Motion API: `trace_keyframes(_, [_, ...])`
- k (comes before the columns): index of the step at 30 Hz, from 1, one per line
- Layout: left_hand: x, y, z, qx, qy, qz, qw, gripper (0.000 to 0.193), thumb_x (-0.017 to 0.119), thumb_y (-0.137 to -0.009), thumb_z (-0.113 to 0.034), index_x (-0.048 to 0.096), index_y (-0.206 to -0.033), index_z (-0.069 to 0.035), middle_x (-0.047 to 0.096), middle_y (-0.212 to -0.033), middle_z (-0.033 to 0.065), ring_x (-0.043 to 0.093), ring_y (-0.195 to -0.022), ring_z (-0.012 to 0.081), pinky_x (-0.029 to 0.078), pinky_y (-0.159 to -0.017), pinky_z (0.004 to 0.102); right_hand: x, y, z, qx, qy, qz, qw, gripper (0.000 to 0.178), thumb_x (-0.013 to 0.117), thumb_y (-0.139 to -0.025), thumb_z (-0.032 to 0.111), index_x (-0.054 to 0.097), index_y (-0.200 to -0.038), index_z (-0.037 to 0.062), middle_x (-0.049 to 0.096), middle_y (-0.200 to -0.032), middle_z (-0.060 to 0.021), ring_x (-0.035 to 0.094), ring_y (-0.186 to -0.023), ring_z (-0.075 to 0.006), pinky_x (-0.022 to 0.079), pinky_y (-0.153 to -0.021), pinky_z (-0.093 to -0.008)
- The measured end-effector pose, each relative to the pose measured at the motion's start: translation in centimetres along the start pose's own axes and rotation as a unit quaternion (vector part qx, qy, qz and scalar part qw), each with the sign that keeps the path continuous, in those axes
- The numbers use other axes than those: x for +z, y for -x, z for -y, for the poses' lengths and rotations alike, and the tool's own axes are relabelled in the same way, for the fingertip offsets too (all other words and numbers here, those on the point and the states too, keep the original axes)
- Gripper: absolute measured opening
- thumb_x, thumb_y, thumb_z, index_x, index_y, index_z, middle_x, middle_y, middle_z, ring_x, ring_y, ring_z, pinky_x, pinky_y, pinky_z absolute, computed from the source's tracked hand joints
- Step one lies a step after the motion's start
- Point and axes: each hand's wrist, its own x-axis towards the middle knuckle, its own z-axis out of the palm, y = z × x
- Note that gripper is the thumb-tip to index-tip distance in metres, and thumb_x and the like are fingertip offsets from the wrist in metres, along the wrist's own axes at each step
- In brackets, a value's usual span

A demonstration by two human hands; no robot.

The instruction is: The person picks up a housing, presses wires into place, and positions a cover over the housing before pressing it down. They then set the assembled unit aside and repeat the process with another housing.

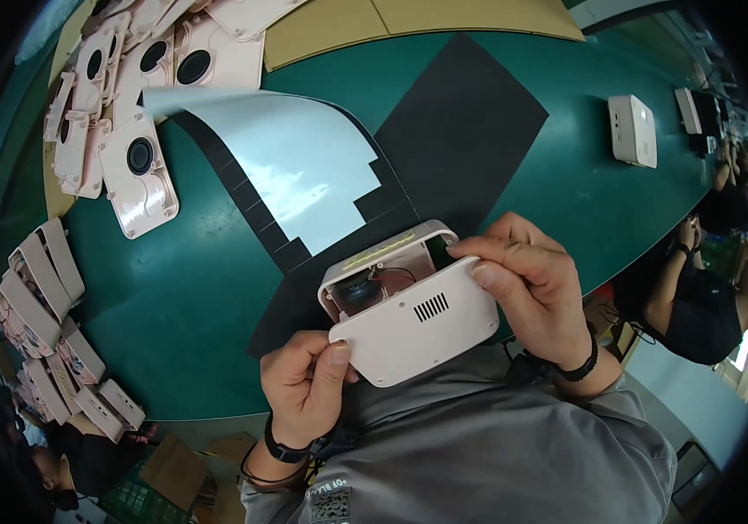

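Note:
Close to my body, a pale pink slotted panel [409, 336] is tilted over the open side of a matching plastic housing [431, 231]. Through the gap show a round black speaker [358, 293], a thin wire and a yellowish strip along the inner edge. My left hand [304, 384] pinches the panel's left end, thumb on its face. My right hand [527, 284] grips the upper right corner, its thumb on the panel and its fingers at the housing's right end; those fingertips are partly hidden. A black sheet [282, 319] lies under the housing.
Pink panels with black speakers [140, 157] are piled at the far left, and several pink housings [42, 253] are stacked on the left edge. A curled sheet with pale blue backing [291, 166] lies ahead. An assembled box [633, 131] stands right; other people [697, 306] sit beyond.

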Motion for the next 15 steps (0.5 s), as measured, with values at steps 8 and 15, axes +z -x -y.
trace_keyframes(8, [-0.3,-1.4,0.3,-0.038,-0.006,-0.024,0.999,0.018,0.069,-0.104,-0.010,0.068,-0.095,0.005,0.072,-0.079,0.0081,0.066,-0.062,0.0091,0.052,-0.056,0.0234,1.2,-1.3,0.0,0.021,0.043,-0.019,0.999,0.024,0.078,-0.090,0.001,0.080,-0.114,-0.0016,0.065,-0.089,-0.0047,0.058,-0.080,-0.0126,0.045,-0.069,-0.0247])
trace_keyframes(15, [-0.2,-2.2,0.0,-0.054,-0.029,-0.024,0.998,0.018,0.069,-0.104,-0.010,0.068,-0.093,0.004,0.070,-0.076,0.0072,0.065,-0.061,0.0087,0.051,-0.056,0.0239,1.3,-1.6,-0.9,0.020,0.056,-0.026,0.998,0.027,0.079,-0.089,0.000,0.080,-0.116,-0.0008,0.064,-0.090,-0.0040,0.058,-0.080,-0.0119,0.045,-0.069,-0.0246])
